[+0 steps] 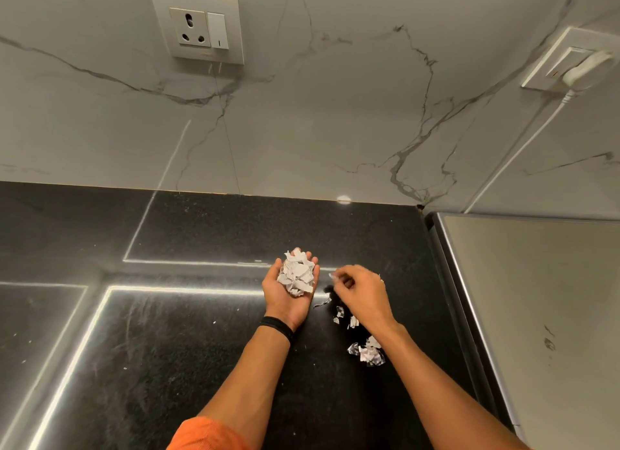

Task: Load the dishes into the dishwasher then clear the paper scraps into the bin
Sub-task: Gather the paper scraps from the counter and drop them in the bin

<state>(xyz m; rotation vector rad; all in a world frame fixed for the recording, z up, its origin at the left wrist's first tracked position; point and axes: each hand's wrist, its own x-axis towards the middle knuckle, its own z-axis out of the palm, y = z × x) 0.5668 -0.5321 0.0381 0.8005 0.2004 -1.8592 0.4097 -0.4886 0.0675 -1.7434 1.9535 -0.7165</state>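
Scraps (298, 276) sat heaped in my left hand (285, 302), which I held palm up, fingers relaxed, above the counter (167, 332). My right hand (362, 292), just beside it, had its fingers curled and pinched one bit (332, 275), though blur softened that. Loose bits (367, 350) lay on the counter beneath my right forearm.

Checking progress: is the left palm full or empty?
Full: the upturned left hand cups a heap of paper scraps.

scraps (298, 276) white | counter (201, 349) blk speckled | wall (335, 114) grey-veined marble | sleeve (208, 434) orange
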